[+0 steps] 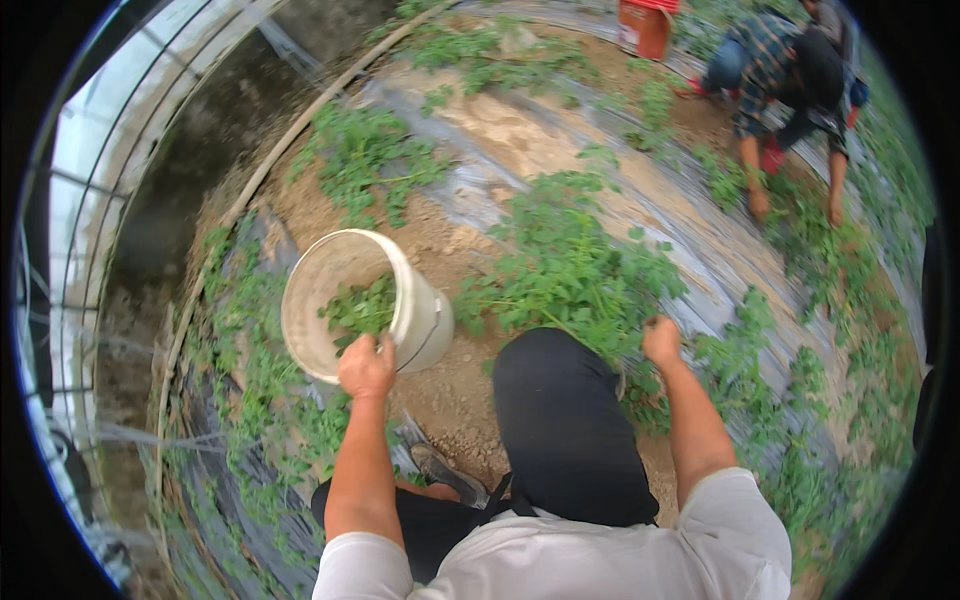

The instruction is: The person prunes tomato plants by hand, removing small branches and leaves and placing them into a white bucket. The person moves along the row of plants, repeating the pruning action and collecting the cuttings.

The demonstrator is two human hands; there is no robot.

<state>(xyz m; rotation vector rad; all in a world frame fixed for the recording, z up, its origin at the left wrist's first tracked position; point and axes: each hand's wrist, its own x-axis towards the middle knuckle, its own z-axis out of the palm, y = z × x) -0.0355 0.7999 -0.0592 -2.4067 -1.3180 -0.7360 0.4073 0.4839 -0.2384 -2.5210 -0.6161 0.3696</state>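
A white plastic bucket [435, 322] stands on the bare soil at my left, its mouth tilted towards me. Green leafy cuttings [367, 304] lie inside it. My left hand [367, 367] grips the near rim of the bucket. Beyond my bent right knee spreads a bushy green plant [570, 262] with lobed leaves. My right hand [661, 341] is at the right edge of this plant, fingers curled; whether anything is between them is too small to tell.
Grey plastic mulch film [697, 270] covers the rows, with vines [360, 157] growing through. A pipe [300, 124] runs along the low wall at left. Another person [772, 82] crouches at upper right, both hands among the plants. Behind them stands a red bucket [645, 30].
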